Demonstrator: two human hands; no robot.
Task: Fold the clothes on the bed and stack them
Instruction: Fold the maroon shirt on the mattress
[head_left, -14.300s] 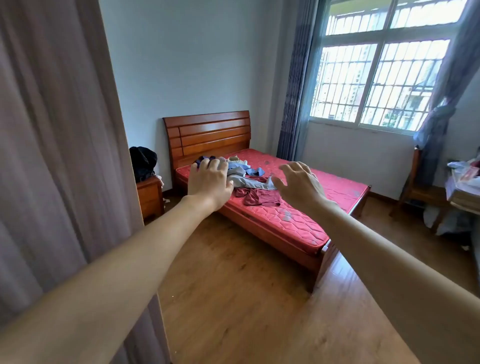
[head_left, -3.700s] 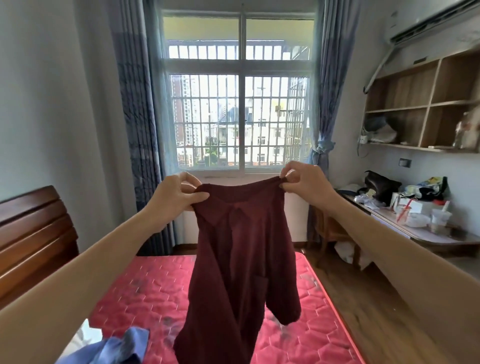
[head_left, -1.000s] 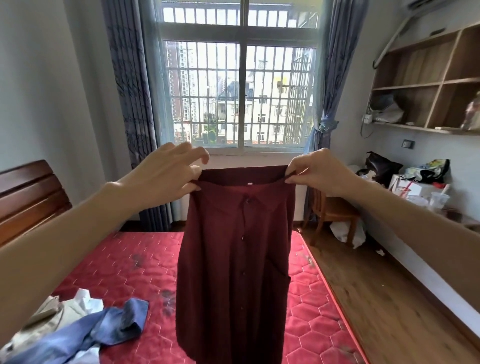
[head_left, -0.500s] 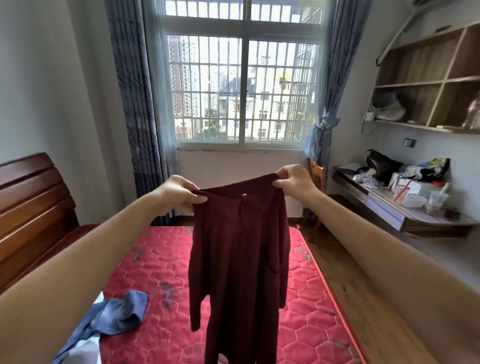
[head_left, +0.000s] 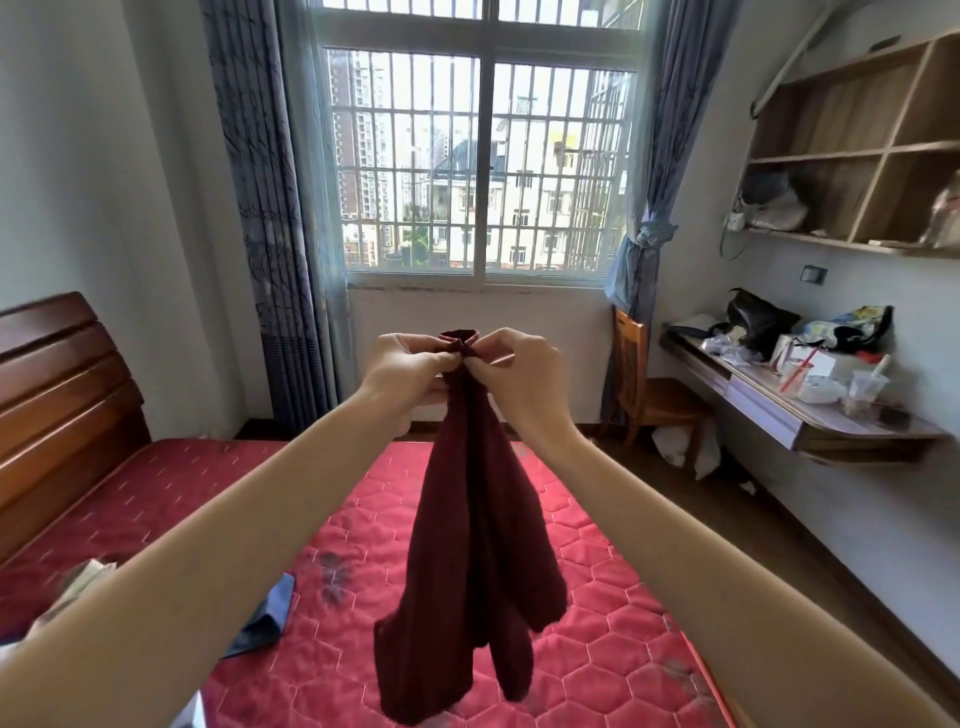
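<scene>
The maroon shirt (head_left: 470, 525) hangs in mid-air over the middle of the bed (head_left: 587, 613), bunched into a narrow drape, its sleeves dangling loose and its lowest folds just above the red quilted mattress. Largest thing down there is that bed: wooden headboard (head_left: 57, 395) at far left, mattress running from the near edge toward the window (head_left: 480, 156), its right edge meeting a strip of wooden floor (head_left: 779, 525). Bare quilting lies open right of the shirt and beyond it toward the window wall. Right side of the room: a wall-mounted desk (head_left: 810, 421) crowded with bags and cups, open shelves (head_left: 862, 150) above, a wooden chair (head_left: 644, 384) tucked between desk and curtain. No lettering can be read on anything there; too small and blurred. Near left on the mattress, a blue garment (head_left: 267, 618) pokes out from under the left forearm, and a beige garment (head_left: 83, 587) sits beyond it at the left edge. Up top, the left hand (head_left: 408, 371) and right hand (head_left: 519, 371) are nearly touching, fingers curled, both pinching the gathered collar end of the shirt between thumb and fingertips.
</scene>
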